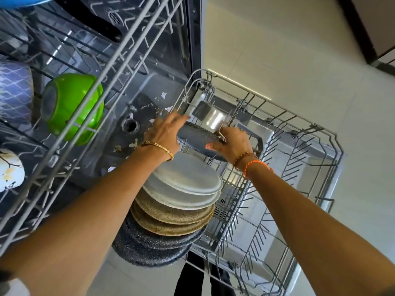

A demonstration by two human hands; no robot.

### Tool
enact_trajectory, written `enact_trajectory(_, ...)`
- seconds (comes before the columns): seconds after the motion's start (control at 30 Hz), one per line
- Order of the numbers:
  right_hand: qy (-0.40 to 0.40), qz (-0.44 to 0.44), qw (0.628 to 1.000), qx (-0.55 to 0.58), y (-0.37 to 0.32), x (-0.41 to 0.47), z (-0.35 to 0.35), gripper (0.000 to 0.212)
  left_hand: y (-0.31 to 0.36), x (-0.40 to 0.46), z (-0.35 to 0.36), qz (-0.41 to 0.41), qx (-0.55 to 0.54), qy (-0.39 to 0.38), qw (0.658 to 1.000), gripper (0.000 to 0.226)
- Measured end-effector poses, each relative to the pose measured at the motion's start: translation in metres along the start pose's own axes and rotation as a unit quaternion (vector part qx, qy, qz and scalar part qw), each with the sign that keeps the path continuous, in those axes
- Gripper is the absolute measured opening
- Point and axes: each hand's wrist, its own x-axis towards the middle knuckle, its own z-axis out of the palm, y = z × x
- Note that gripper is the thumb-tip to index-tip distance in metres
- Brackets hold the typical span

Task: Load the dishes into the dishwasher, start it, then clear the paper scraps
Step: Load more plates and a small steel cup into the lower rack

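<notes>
the lower rack (299, 159) holds a row of plates (183, 193) at six o'clock. both hands, left hand (164, 133) and right hand (232, 144), grip a dark speckled plate (194, 137) by its rim with curled fingers. it looks stiff, heavy and breakable, best held at opposite edges.

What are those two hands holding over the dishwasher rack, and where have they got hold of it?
Both hold one dark speckled plate by its rim: the left hand on its left edge, the right hand on its right edge, thumb across the face.
</notes>
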Motion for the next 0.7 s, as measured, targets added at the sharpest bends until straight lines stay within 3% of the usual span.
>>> enact_trajectory(0.17, 0.111, -0.011, 0.994, -0.017, 0.037, -0.040, 0.001, 0.042, 0.011, 0.002, -0.001, -0.042, 0.052, -0.065, 0.996, 0.078)
enact_trajectory(0.3, 0.169, 0.033, 0.985, -0.031, 0.063, -0.067, -0.004, 0.046, 0.023, 0.002, -0.004, -0.049, 0.053, -0.028, 0.997, 0.085)
enact_trajectory(0.47, 0.141, 0.076, 0.985, -0.056, 0.090, -0.093, -0.015, 0.049, 0.044, -0.002, -0.005, -0.004, 0.066, 0.008, 0.998, 0.082)
enact_trajectory(0.7, 0.098, 0.112, 0.985, -0.084, 0.110, -0.125, -0.023, 0.050, 0.087, -0.020, 0.014, 0.039, 0.118, -0.009, 0.992, 0.075)
